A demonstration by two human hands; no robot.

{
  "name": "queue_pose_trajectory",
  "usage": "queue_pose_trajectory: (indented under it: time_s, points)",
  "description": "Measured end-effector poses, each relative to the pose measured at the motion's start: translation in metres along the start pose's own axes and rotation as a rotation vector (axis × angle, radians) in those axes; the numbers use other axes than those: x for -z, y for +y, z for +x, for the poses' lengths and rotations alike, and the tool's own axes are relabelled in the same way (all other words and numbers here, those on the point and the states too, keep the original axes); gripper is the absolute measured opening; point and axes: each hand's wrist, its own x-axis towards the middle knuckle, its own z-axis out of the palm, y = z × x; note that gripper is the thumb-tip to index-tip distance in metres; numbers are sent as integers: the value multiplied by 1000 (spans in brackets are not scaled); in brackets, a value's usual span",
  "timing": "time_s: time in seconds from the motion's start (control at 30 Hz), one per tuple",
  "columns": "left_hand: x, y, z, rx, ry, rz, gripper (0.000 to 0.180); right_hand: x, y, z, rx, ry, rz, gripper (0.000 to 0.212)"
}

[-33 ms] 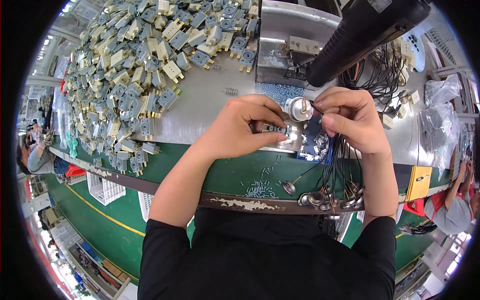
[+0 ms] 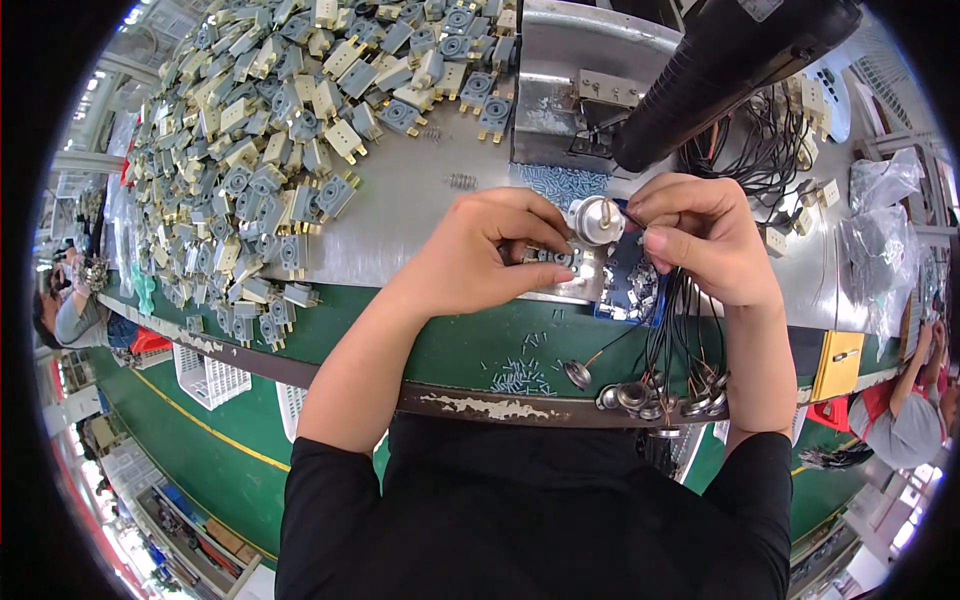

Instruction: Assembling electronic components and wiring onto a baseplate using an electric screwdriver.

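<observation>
Head view: the left hand (image 2: 490,250) pinches a small gray block (image 2: 562,257) just below and left of the round silver cap (image 2: 598,221), likely to keep it still. Right of the cap, the right hand (image 2: 708,236) pinches a black wire (image 2: 631,214), maybe to steer it.
</observation>
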Motion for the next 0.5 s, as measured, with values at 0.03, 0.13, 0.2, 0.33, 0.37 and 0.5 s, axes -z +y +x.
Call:
queue_pose_trajectory:
  time_s: [0.03,0.13,0.2,0.33,0.37,0.5]
  points:
    - [-1,0,0,3,-2,-1,26,-1,-2,0,-14,-8,-45,21]
    - [-2,1,0,0,13,-16,34,-5,-4,0,-33,-13,-124,21]
    - [-5,3,2,-142,124,-84,43,-9,-4,0,-39,-9,-158,21]
    - [-5,2,2,-192,192,-88,51,-16,-7,-1,-49,16,-275,19]
    - [-1,5,3,-244,196,38,48,-17,-7,-2,-76,39,-250,18]
    - [-1,17,5,-306,209,127,43,-25,-3,-5,48,92,-391,17]
